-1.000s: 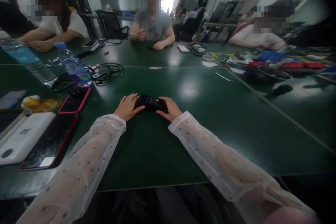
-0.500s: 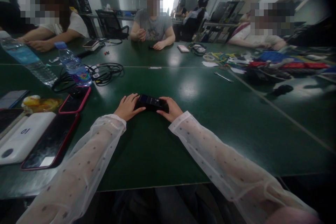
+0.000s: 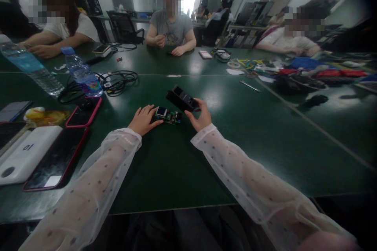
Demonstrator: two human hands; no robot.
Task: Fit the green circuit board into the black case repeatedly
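Observation:
A green circuit board [image 3: 171, 116] with a small screen at its left end lies on the table before me. My left hand [image 3: 144, 120] closes round that left end, thumb on the near side and fingers on the far side. Between the thumb and fingers of my right hand [image 3: 202, 116] is a black plastic case cover [image 3: 183, 99] with a window cut in it. The cover is tilted and sits just behind the board, apart from it. Sheer dotted sleeves cover both my forearms.
To my left are several phones, among them a red-edged phone [image 3: 57, 159], a white device [image 3: 32, 153] and two water bottles, one a small bottle [image 3: 81, 71]. Black cables [image 3: 122, 80] lie behind. A wrench [image 3: 250, 86] and a cluttered heap are on the right. Three people sit around the table.
My right hand has lifted the black cover off and moved it up and to the right, exposing the green circuit board. My left hand has stayed in place.

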